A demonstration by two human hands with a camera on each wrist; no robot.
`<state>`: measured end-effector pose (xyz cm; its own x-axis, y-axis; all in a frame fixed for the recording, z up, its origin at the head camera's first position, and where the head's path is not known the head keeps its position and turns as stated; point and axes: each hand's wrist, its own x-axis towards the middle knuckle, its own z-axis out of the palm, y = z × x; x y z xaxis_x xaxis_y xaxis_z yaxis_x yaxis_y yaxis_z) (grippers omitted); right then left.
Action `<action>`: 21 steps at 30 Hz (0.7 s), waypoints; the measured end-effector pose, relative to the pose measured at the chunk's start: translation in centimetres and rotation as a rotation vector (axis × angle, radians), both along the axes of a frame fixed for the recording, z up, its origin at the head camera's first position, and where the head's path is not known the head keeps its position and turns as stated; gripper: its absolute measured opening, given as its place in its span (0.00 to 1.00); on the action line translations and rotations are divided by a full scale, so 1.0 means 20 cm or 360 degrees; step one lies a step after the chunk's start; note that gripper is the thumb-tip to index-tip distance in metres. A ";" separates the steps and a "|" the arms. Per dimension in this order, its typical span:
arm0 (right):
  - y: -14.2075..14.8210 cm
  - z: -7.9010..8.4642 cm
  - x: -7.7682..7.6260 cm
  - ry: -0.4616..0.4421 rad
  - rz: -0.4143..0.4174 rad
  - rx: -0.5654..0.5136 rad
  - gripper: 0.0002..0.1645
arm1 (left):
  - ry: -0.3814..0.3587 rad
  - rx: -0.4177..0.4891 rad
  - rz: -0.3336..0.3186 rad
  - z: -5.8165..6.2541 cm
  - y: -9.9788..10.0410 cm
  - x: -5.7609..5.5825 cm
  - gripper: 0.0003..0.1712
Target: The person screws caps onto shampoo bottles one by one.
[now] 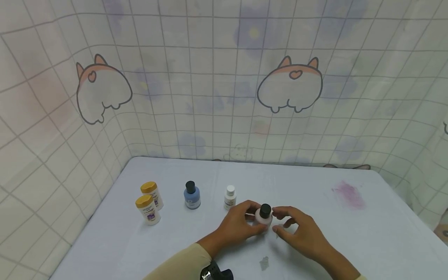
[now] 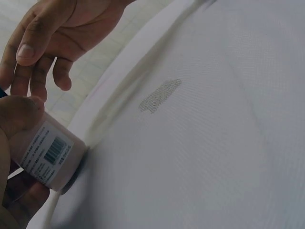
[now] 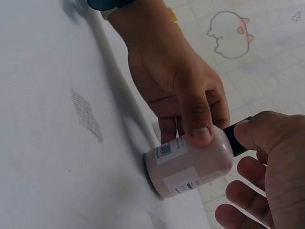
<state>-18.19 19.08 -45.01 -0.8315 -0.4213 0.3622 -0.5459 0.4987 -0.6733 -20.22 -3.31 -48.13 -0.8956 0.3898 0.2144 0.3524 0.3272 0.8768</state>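
Note:
A pale pink bottle [image 1: 263, 220] with a black cap [image 1: 265, 210] is near the middle of the white table, its base close over the cloth. My left hand [image 1: 238, 225] grips its body, thumb on the near side and fingers round the far side. Printed labels, one with a barcode, show on the bottle [image 3: 190, 164] in the right wrist view. Beside the cap, my right hand [image 1: 302, 231] has its fingers loosely bent and spread. In the right wrist view its thumb [image 3: 255, 131] overlaps the cap [image 3: 234, 140].
Just behind the left hand stands a small white bottle [image 1: 230, 197]. Farther left are a blue bottle [image 1: 192, 197] with a black cap and two white jars [image 1: 149, 212] with yellow lids. Grey [image 1: 264, 263] and pink stains [image 1: 349, 195] mark the tablecloth. A gridded curtain [image 1: 196, 85] hangs behind.

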 end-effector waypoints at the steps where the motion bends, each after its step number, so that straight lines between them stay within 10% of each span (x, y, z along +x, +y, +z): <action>1: 0.00 0.00 0.00 -0.0006 -0.0011 -0.0001 0.25 | -0.0002 -0.0002 0.0016 0.00 0.00 0.00 0.29; 21: 0.05 -0.03 -0.02 0.0012 -0.0104 -0.0036 0.25 | 0.0072 0.0046 0.0140 -0.06 0.06 -0.08 0.29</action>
<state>-18.51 19.99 -45.59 -0.8540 -0.3580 0.3775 -0.5181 0.5182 -0.6805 -21.79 -2.18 -49.23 -0.9151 0.3034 0.2657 0.3631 0.3333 0.8701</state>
